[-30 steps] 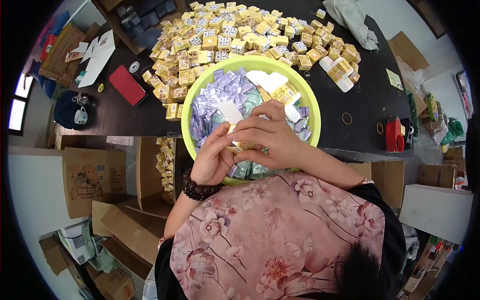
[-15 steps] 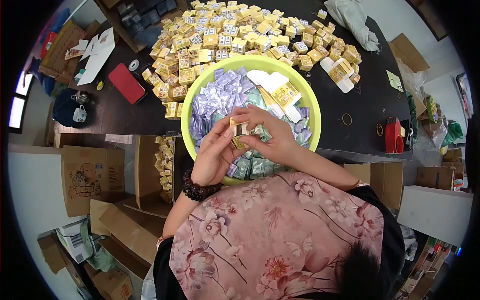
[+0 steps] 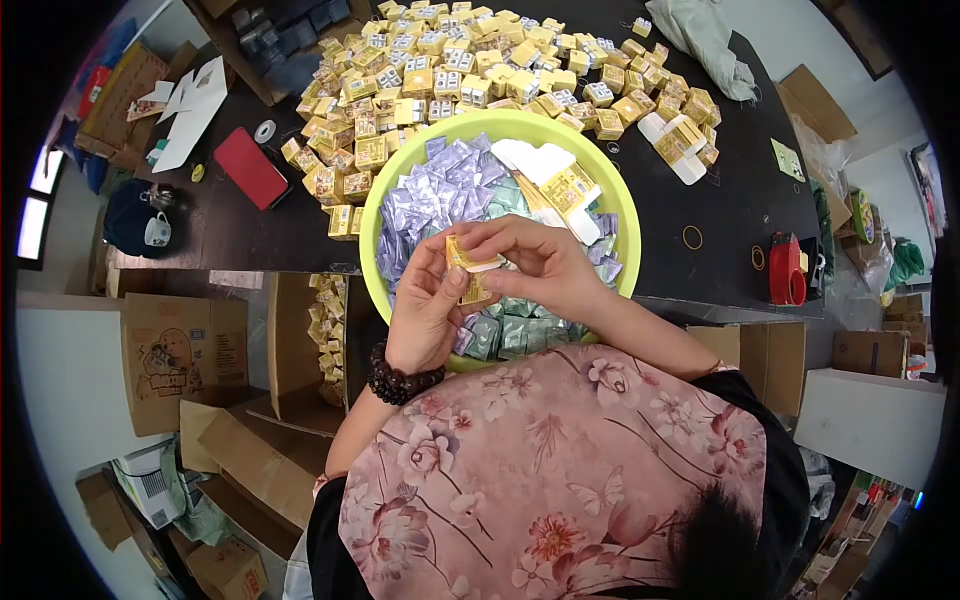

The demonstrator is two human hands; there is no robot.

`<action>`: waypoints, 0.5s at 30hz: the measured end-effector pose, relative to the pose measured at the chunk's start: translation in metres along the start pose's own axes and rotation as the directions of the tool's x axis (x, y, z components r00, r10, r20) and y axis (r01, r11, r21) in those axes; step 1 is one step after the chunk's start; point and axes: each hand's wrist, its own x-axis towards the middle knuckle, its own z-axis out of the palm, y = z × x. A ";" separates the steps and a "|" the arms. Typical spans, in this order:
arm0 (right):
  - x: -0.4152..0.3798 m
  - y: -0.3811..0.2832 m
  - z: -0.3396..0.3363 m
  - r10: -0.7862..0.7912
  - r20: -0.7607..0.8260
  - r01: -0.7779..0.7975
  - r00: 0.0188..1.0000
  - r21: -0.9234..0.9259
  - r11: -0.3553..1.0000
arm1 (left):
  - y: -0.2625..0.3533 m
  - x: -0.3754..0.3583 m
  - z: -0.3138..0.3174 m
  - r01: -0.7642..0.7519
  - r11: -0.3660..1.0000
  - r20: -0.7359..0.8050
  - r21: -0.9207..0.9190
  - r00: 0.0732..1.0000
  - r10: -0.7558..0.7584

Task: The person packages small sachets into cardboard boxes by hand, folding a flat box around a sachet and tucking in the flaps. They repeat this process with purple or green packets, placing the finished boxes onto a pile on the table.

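Over a lime-green basin (image 3: 630, 215), my left hand (image 3: 418, 318) grips a small yellow box (image 3: 474, 290), thumb along its near side. My right hand (image 3: 548, 262) has its fingers and thumb closed on the box's right and top edges, at a pale flap. Fingers cover much of the box, and its inside is hidden. Purple sachets (image 3: 440, 190) fill the basin's left and back; green sachets (image 3: 512, 335) lie nearer me. A stack of flattened yellow-and-white cartons (image 3: 568, 190) rests on the sachets at the back right.
A large heap of small yellow boxes (image 3: 420, 80) covers the table's back. More flattened cartons (image 3: 680, 148) lie right of the basin, with a rubber band (image 3: 692, 237) and a red tape dispenser (image 3: 788, 272) farther right. A red phone case (image 3: 250, 168) and a cup (image 3: 158, 230) stand left.
The box's dark opening, visible earlier, is now covered by a pale flap and yellow panel. Both hands have shifted slightly, and the right fingers have come down over the box's top.
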 end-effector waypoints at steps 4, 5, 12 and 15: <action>0.002 -0.005 0.000 0.058 -0.014 -0.059 0.998 -0.055 0.997 | -0.002 0.000 -0.001 0.014 0.999 -0.002 -0.031 1.000 -0.014; 0.003 -0.007 0.001 0.105 -0.040 -0.108 0.994 -0.062 0.992 | -0.003 0.001 0.000 0.015 0.999 -0.004 -0.029 1.000 -0.015; 0.002 -0.012 -0.002 0.194 -0.083 -0.201 0.977 -0.075 0.977 | -0.002 0.000 0.000 0.005 1.000 0.008 0.031 1.000 -0.005; 0.003 -0.014 -0.003 0.182 -0.057 -0.186 0.982 -0.093 0.978 | -0.003 0.000 -0.001 0.002 0.998 0.000 0.064 1.000 -0.002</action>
